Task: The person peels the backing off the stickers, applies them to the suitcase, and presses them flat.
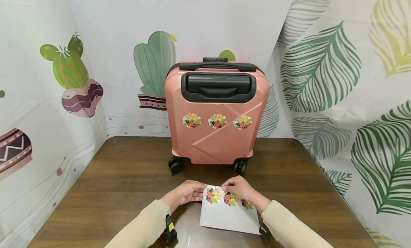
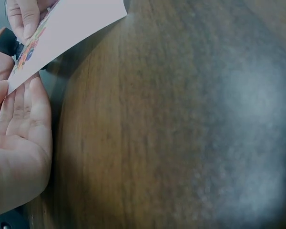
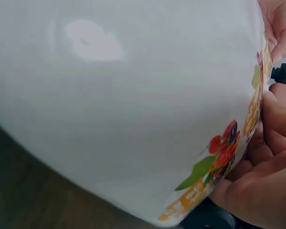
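A white sticker sheet (image 1: 229,216) is held slightly tilted above the table, with three fruit-print stickers along its far edge. My left hand (image 1: 189,192) pinches its far left corner, the thumb on the face and the fingers behind, as the left wrist view shows. At the far edge, by the middle sticker (image 1: 230,198), my right hand (image 1: 239,188) pinches with thumb and fingertips. Whether a sticker's edge is lifted there, I cannot tell. The right sticker (image 3: 219,155) is partly covered by that hand in the head view. Beyond both hands stands a pink suitcase (image 1: 212,141) bearing three similar stickers in a row.
The suitcase stands upright on black wheels (image 1: 176,165) at the back of the brown wooden table (image 1: 128,183). Its black handle (image 1: 218,87) is recessed near the top. Behind hangs a white cloth (image 1: 112,44) printed with cacti and leaves.
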